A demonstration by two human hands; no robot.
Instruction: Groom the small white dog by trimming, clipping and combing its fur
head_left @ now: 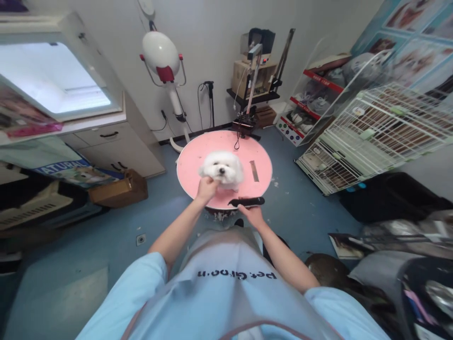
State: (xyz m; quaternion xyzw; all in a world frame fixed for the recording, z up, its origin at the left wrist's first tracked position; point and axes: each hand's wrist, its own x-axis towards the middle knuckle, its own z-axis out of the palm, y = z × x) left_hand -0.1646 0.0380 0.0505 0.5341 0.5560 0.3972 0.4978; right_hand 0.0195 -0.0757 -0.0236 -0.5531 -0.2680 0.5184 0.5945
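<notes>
Dog (222,168) in left hand (207,188), tool (247,202) in right hand (253,215), near table (262,156) edge.

A single camera, worn on the person's head, looks forward and steeply down. Its wide lens bends the room: the far wall (219,28) curves across the top, the wire cage (371,132) leans in at right, and the cabinet (116,141) at left. The person's apron (226,283) fills the bottom edge, nearest the lens. The round pink surface (189,163) sits mid-frame at arm's length, with the white dog (222,169), left hand (207,188), right hand (253,215) and black clipper (247,202) near the centre.
</notes>
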